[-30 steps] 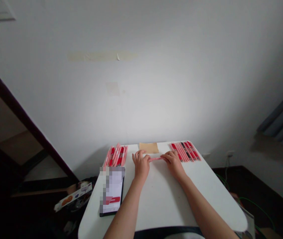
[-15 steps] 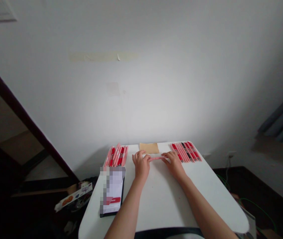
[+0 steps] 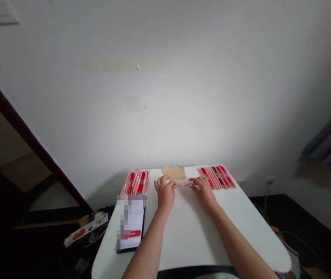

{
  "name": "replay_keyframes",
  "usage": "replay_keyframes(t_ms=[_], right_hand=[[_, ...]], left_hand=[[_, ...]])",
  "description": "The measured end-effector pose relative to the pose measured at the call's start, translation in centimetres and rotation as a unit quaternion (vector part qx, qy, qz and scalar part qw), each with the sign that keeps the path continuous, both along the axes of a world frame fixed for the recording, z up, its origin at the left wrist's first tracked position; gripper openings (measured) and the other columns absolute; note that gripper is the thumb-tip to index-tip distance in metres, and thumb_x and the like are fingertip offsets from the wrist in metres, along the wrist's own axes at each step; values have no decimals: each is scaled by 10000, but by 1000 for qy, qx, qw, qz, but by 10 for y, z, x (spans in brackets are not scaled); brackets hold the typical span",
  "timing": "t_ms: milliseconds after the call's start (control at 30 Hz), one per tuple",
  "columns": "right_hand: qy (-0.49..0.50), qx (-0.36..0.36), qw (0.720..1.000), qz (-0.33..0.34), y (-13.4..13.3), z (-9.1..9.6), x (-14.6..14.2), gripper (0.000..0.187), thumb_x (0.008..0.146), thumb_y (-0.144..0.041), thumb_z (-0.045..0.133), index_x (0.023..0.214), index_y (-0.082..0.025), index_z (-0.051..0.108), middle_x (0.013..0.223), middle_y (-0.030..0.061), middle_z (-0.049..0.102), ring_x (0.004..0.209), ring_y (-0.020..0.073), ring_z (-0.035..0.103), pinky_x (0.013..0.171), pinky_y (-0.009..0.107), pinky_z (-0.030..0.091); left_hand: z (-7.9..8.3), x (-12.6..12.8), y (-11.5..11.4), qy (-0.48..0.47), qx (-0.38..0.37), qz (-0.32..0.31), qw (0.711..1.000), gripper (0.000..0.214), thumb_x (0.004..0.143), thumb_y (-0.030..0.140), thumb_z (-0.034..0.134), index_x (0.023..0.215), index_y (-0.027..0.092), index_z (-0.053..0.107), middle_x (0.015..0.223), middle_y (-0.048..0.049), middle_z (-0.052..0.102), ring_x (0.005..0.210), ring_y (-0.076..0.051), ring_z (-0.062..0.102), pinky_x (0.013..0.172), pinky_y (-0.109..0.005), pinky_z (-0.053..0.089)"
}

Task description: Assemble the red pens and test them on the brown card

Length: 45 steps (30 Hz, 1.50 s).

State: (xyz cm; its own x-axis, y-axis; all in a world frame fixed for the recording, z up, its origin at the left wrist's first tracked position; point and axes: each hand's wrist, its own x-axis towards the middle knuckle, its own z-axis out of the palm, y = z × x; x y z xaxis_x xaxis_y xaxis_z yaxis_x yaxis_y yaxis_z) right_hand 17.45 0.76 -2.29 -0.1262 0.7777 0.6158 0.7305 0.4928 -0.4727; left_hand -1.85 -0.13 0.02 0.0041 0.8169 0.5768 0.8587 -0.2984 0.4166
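Note:
A pink pen lies crosswise between my two hands, over the far middle of the white table. My left hand pinches its left end, with the other fingers raised. At its right end, the thumb and fingers of my right hand are closed on it. Just beyond the pen is a tan paper rectangle. To the left lies a loose pile of pink and red pens. On the right, pink, red and black pens lie side by side in a slanted row.
A phone with a lit, partly blurred screen lies at the table's left, close to my left forearm. The wall rises behind the far edge. Assorted items sit low beside the table on the left, and a green cable runs at the right.
The pen between my hands has turned slightly, bringing a whitish mark on it into view. Both hands stay in nearly the same place.

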Motion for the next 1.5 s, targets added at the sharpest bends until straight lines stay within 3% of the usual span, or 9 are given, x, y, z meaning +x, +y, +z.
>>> replay_keyframes(t_ms=[133, 333, 567, 767, 1033, 1267, 1500], right_hand=[[10, 16, 1000, -6, 0, 0, -1, 219, 898, -334, 524, 1010, -226, 678, 961, 81, 606, 938, 231, 522, 825, 388, 446], [7, 19, 1000, -18, 1, -2, -2, 279, 915, -376, 488, 921, -204, 707, 883, 85, 589, 888, 226, 514, 787, 379, 440], [4, 7, 1000, -18, 1, -2, 1, 253, 892, -339, 544, 1113, -251, 629, 977, 77, 605, 965, 246, 516, 859, 400, 435], [1, 0, 1000, -20, 2, -2, 0, 196, 921, -319, 490, 943, -241, 668, 919, 70, 618, 943, 240, 516, 840, 382, 424], [-3, -20, 1000, -20, 0, 0, 0, 305, 949, -392, 431, 939, -238, 694, 824, 73, 638, 897, 245, 496, 816, 375, 412], [9, -9, 1000, -22, -2, 0, 0, 278, 920, -397, 492, 1097, -242, 642, 934, 70, 648, 965, 248, 514, 865, 397, 414], [8, 4, 1000, -21, 4, -6, 2, 247, 930, -369, 470, 929, -231, 675, 904, 79, 631, 926, 240, 528, 814, 386, 429]], left_hand=[[-1, 0, 1, -5, -2, 7, 1000, 129, 834, 282, 589, 799, 239, 705, 1142, -65, 593, 1146, -249, 453, 1046, -536, 290], [0, 1, 0, -11, 14, -4, 1000, 131, 829, 303, 596, 792, 240, 705, 1118, -67, 595, 1121, -240, 466, 1038, -520, 294], [1, 1, 0, -16, 1, 13, 1000, 121, 831, 276, 592, 798, 239, 702, 1129, -68, 591, 1149, -244, 457, 1041, -530, 292], [-1, 0, 1, -14, 8, 6, 1000, 111, 815, 303, 616, 791, 236, 701, 1115, -70, 592, 1127, -245, 464, 1011, -508, 322], [-2, -1, 2, -13, 19, 7, 1000, 111, 823, 288, 605, 792, 234, 697, 1111, -67, 591, 1124, -239, 461, 1022, -517, 305], [-5, -1, 3, -16, 12, 11, 1000, 122, 836, 275, 586, 806, 242, 699, 1115, -66, 596, 1132, -236, 463, 1034, -524, 298], [-3, -1, 2, -25, 12, 7, 1000, 107, 824, 271, 602, 800, 240, 701, 1128, -68, 589, 1138, -243, 465, 1033, -524, 295]])
